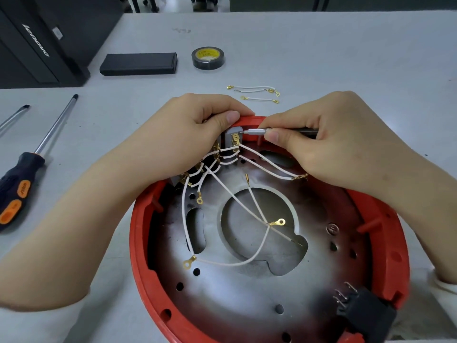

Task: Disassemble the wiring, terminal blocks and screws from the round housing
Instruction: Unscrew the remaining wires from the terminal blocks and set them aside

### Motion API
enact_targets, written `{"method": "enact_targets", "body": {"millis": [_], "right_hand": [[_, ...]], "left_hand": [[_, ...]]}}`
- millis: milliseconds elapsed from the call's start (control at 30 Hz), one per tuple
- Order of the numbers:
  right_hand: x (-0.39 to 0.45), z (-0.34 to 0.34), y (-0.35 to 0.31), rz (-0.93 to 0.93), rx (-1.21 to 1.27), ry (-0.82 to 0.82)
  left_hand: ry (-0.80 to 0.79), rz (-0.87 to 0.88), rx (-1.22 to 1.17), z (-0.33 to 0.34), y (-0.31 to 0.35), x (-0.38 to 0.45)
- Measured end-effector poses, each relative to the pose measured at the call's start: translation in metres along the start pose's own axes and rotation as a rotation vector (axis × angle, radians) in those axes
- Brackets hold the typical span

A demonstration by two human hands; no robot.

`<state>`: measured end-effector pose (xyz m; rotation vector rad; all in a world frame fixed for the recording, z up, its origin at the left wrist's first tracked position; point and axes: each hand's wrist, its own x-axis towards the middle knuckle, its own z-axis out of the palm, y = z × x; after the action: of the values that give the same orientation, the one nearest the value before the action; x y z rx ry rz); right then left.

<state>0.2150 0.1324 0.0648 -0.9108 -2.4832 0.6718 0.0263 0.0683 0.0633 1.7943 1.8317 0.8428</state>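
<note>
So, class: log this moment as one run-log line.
left hand: steadies grey terminal block | right hand: small screwdriver tip at block | loose white wires: on table

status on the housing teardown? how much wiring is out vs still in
Done: a few short white leads lie loose on the table beyond the housing. In hand: the left hand steadies the grey terminal block at the red housing rim while the right hand works a small screwdriver into it. Left: most white wires are still attached to the terminal blocks, and the black connector sits at the near rim.
</note>
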Motion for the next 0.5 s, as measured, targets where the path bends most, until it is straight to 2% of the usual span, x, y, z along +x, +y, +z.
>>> {"method": "enact_targets", "body": {"millis": [367,500], "right_hand": [[0.0027,-0.002,-0.0025,0.026,-0.073,-0.03],[0.0023,-0.0024,-0.0036,-0.022,-0.271,-0.03]], "left_hand": [[-0.009,0.027,0.025,0.0,0.0021,0.0002],[-0.014,0.04,0.033,0.0004,0.0029,-0.001]]}}
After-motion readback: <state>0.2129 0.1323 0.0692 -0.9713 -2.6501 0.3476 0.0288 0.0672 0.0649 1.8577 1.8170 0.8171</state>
